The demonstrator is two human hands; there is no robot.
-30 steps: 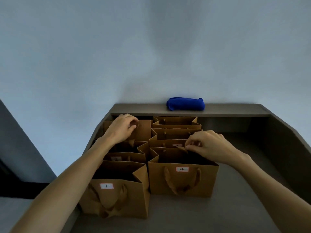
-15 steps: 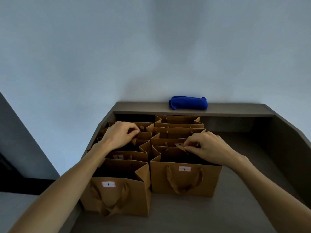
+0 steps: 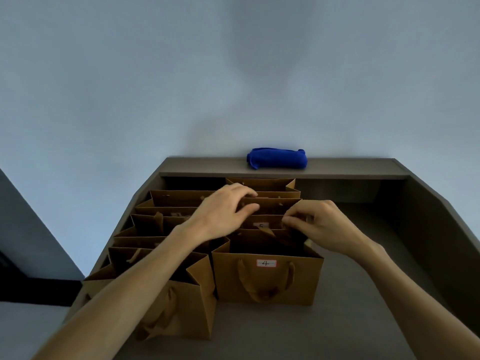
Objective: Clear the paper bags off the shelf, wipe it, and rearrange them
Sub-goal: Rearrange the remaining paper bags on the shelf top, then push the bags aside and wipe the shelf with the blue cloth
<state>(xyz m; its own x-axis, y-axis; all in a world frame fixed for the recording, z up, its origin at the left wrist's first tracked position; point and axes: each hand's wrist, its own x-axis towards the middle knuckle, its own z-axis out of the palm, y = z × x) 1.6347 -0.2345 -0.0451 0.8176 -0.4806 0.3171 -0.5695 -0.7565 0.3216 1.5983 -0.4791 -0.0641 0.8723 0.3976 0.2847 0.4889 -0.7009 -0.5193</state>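
On the grey shelf (image 3: 363,294), two rows of brown paper bags (image 3: 166,219) stand upright, mouths open, running from the near edge toward the back wall. Front of the right row: the bag marked 4 (image 3: 267,279), its handle hanging down the front face below a white label. Just behind it, touching, stands the bag marked 5 (image 3: 262,224), label partly hidden. Front of the left row: a bag (image 3: 192,302) crossed by my left forearm, so I cannot read any number on it.

My left hand (image 3: 223,214) reaches across to the right row, fingers curled over the top edges of the bags behind bag 5; whether this grip actually holds paper I cannot tell. My right hand (image 3: 319,224) pinches something small at the upper right edge of bag 5, thumb against fingertips; the pinched item is too small to identify.

Along the raised ledge (image 3: 337,168) at the back lies a rolled blue cloth (image 3: 278,158), well apart from both hands.
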